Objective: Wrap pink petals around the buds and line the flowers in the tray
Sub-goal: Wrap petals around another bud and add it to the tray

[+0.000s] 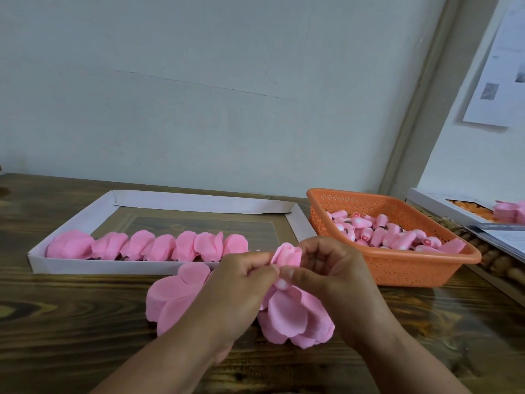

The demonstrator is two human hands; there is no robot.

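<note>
My left hand [241, 285] and my right hand [332, 277] meet at the table's middle, both pinching one pink bud with a petal [285, 258] curled round it. Stacks of loose pink petals [176, 297] lie on the wood under and beside my hands. The white cardboard tray [176, 267] behind holds a row of several finished pink flowers [147, 247] along its near wall. An orange plastic basket [403, 273] at the right is filled with several pink buds [395, 236].
The table [56, 322] is dark wood and ends at a pale wall. At the far right edge stand a white box with orange and pink pieces [468, 209], papers and a wooden beaded item [494, 260].
</note>
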